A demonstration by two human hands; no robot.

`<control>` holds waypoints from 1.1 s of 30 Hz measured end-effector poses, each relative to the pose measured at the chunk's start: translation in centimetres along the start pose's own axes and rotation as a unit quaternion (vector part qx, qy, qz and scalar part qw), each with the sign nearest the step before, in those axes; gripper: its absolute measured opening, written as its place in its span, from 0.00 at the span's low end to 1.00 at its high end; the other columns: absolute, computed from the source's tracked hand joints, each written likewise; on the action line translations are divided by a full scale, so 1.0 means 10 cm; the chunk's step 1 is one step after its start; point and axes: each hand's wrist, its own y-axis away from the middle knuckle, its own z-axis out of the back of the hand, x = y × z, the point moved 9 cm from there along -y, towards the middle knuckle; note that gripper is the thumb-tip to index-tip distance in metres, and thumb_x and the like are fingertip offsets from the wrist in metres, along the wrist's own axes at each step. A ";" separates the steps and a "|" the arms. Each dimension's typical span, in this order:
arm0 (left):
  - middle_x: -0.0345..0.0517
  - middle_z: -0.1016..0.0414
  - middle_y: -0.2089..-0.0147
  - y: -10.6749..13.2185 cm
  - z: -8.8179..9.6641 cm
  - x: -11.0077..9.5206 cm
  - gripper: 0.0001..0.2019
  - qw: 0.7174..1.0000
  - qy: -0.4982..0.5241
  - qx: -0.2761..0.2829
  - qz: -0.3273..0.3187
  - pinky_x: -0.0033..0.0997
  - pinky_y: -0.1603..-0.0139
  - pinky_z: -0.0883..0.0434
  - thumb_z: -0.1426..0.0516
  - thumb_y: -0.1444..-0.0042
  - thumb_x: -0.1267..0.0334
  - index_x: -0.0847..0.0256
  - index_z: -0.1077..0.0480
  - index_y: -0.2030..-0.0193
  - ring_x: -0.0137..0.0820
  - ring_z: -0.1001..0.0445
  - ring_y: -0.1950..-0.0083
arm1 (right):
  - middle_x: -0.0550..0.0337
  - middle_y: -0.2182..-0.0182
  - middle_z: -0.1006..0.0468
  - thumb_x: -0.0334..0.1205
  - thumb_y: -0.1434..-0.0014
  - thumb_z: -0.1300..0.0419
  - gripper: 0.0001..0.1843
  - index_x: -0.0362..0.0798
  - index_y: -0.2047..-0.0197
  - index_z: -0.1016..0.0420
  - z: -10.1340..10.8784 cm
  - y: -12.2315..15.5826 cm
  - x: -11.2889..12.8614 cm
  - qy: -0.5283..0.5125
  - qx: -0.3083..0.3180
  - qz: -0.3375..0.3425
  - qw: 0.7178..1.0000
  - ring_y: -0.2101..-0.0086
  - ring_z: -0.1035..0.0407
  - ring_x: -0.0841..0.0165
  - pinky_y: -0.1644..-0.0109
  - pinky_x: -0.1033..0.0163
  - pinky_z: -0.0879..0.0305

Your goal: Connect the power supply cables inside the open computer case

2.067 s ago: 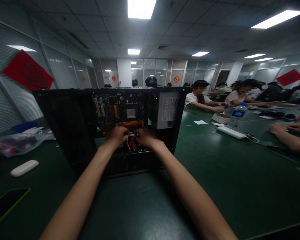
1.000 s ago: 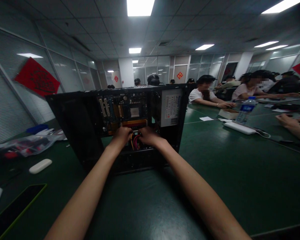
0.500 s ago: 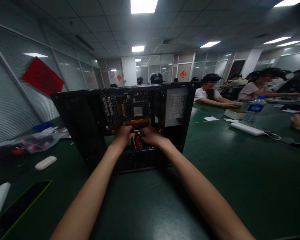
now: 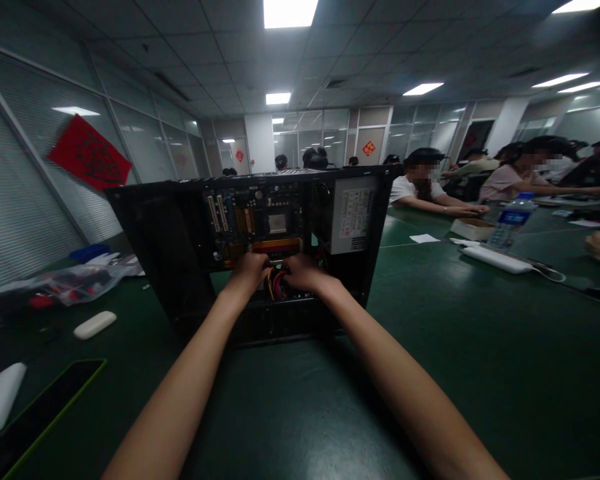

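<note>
An office room with ceiling light panels forms the background; a red diamond-shaped decoration [image 4: 91,155] is on the glass wall at the upper left of the frame. A green table [image 4: 455,333] fills the lower frame. The black computer case [image 4: 270,325] stands on it at the centre, open side facing the camera. Inside, the motherboard [image 4: 255,217] occupies the upper middle, and the power supply [image 4: 353,217] is at the upper right.

Left hand [image 4: 250,272]: fingers curled, at the lower edge of the motherboard. Right hand [image 4: 304,272]: fingers bent, just right of the left hand. Whether either hand grips a part cannot be determined; the fingertips are obscured. Coloured cables [image 4: 278,285] lie between and below the hands.

At the lower left of the frame lie a dark phone-like device [image 4: 50,413] and a white rounded object [image 4: 95,325]. A bottle [image 4: 513,223] stands at the right, near seated people.
</note>
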 end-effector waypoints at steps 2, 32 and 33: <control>0.54 0.17 0.55 0.01 0.01 -0.01 0.07 1.000 -0.003 -0.001 -0.001 0.31 0.56 0.29 0.39 0.40 0.68 0.64 0.21 0.56 0.40 0.20 0.52 | 0.46 0.53 0.17 0.37 0.38 0.39 0.15 0.45 0.50 0.18 0.00 0.00 0.00 -0.001 -0.002 0.003 1.000 0.53 0.23 0.60 0.54 0.66 0.34; 0.58 0.19 0.54 0.01 0.02 -0.18 0.11 0.998 -0.048 0.016 -0.037 0.34 0.51 0.28 0.46 0.36 0.70 0.64 0.21 0.57 0.43 0.20 0.50 | 0.48 0.56 0.18 0.37 0.39 0.40 0.12 0.43 0.54 0.20 -0.03 -0.08 0.00 0.010 -0.043 0.051 0.998 0.55 0.24 0.60 0.57 0.65 0.36; 0.59 0.19 0.54 0.01 0.02 -0.18 0.11 0.998 -0.048 0.019 -0.033 0.35 0.51 0.28 0.46 0.36 0.70 0.65 0.21 0.57 0.43 0.20 0.50 | 0.47 0.56 0.18 0.36 0.38 0.40 0.12 0.43 0.54 0.20 -0.03 -0.09 0.01 0.014 -0.046 0.056 0.997 0.55 0.24 0.60 0.56 0.64 0.37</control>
